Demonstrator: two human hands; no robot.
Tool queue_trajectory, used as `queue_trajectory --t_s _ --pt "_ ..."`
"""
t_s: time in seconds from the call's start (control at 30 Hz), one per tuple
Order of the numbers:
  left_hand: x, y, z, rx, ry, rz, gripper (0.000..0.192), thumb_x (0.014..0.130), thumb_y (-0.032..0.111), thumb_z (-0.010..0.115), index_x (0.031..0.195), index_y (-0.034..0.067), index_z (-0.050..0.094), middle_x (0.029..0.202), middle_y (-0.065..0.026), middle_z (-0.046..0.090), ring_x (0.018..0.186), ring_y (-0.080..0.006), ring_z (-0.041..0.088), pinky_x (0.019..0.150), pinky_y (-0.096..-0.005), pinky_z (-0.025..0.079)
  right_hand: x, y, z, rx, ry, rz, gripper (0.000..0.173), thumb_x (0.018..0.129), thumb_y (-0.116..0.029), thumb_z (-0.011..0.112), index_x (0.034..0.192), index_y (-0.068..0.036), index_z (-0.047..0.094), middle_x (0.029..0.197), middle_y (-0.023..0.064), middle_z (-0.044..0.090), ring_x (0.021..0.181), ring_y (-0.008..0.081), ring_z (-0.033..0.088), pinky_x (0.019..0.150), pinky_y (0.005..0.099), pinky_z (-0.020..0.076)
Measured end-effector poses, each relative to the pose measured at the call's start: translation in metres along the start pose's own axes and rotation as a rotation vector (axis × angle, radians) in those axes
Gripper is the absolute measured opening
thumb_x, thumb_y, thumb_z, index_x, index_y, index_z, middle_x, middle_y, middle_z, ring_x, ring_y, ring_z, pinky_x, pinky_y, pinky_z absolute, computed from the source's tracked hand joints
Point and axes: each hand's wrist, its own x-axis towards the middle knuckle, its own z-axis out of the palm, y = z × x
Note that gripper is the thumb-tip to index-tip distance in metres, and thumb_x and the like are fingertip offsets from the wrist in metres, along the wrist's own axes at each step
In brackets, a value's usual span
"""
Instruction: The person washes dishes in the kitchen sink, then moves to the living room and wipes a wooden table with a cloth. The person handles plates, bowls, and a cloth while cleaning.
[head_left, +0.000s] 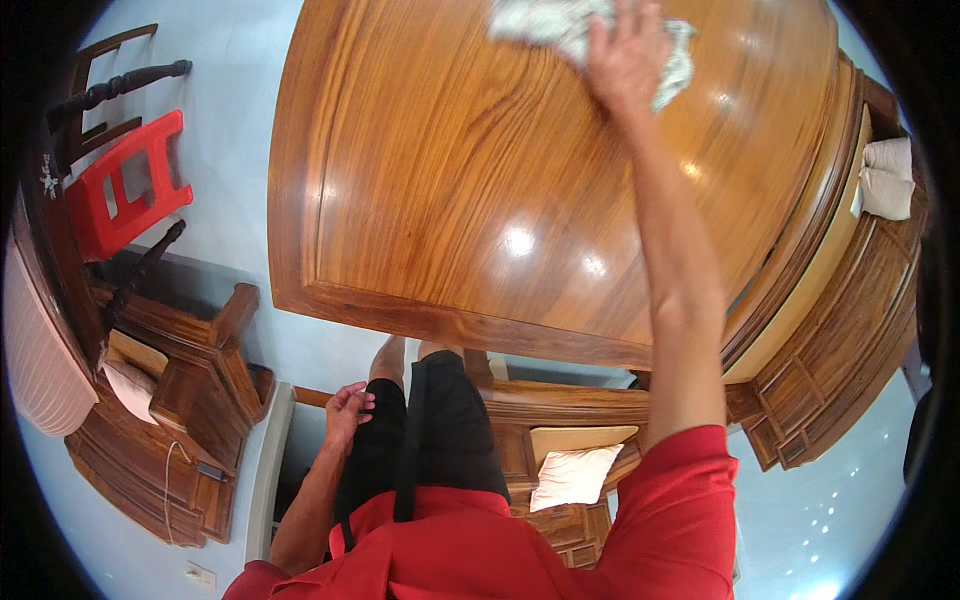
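Observation:
My right hand (628, 64) presses down on a pale, patterned cloth (551, 26) at the far part of a polished wooden tabletop (465, 180). Its fingers are stretched out over the cloth, and part of the cloth is bunched beside the palm. The cloth looks slightly blurred. My left hand (348, 411) hangs by my left thigh, below the table's near edge, its fingers loosely bent and apart. I see nothing held in it.
Carved wooden benches stand to the right (840, 337) and left (225, 360); another is below the table. Cushions (576, 476) lie on them. At left are a red plastic stool (127, 191) and dark turned legs (120, 86). A thin cable (166, 487) hangs lower left.

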Motion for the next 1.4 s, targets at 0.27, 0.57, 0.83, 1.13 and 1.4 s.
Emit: queue_trajectory --t_s 0.27,0.57,0.83,1.13,1.4 --pt "0.007 0.015 -0.023 0.071 -0.040 0.042 0.028 0.104 0.022 0.062 0.128 0.008 0.068 0.103 -0.0034 0.075 0.091 -0.0130 0.070 0.076 -0.0297 0.057 -0.137 -0.131 -0.011 0.030 -0.219 0.077 0.070 0.096 -0.031 0.055 0.150 0.012 0.044 0.160 0.0294 0.040 0.155 0.0409 0.030 0.124 0.0659 0.0175" --pt "0.000 0.075 -0.084 0.303 -0.077 0.185 0.028 0.106 0.023 0.061 0.130 0.010 0.068 0.107 -0.0049 0.076 0.091 -0.0138 0.070 0.075 -0.0302 0.058 -0.257 -0.227 -0.053 0.473 -0.328 -0.141 0.059 0.096 -0.018 0.056 0.152 0.000 0.050 0.158 0.0168 0.049 0.151 0.0289 0.042 0.119 0.0444 0.0402" --pt "0.025 0.113 -0.167 0.381 0.061 0.147 0.028 0.105 0.019 0.061 0.130 0.008 0.066 0.105 -0.0055 0.076 0.086 -0.0128 0.071 0.070 -0.0290 0.058 -0.325 0.109 -0.139 -0.321 0.043 0.904 0.063 0.107 -0.042 0.047 0.153 0.000 0.046 0.159 0.0273 0.043 0.149 0.0455 0.037 0.118 0.0594 0.0303" --pt "-0.011 0.142 -0.067 0.597 -0.080 0.181 0.033 0.104 0.027 0.065 0.131 0.009 0.068 0.106 -0.0052 0.075 0.091 -0.0136 0.070 0.075 -0.0294 0.057 -0.299 -0.250 -0.066 0.315 -0.237 0.507 0.066 0.094 -0.017 0.053 0.153 0.009 0.043 0.166 0.0271 0.033 0.158 0.0399 0.026 0.128 0.0580 0.0177" --pt "-0.016 0.149 -0.055 0.736 -0.191 0.276 0.034 0.105 0.033 0.066 0.130 0.010 0.069 0.107 -0.0051 0.075 0.092 -0.0126 0.070 0.075 -0.0288 0.057 -0.360 -0.176 -0.095 0.400 -0.167 0.354 0.052 0.095 -0.013 0.057 0.146 -0.005 0.057 0.151 0.0145 0.055 0.144 0.0335 0.050 0.122 0.0489 0.0378"
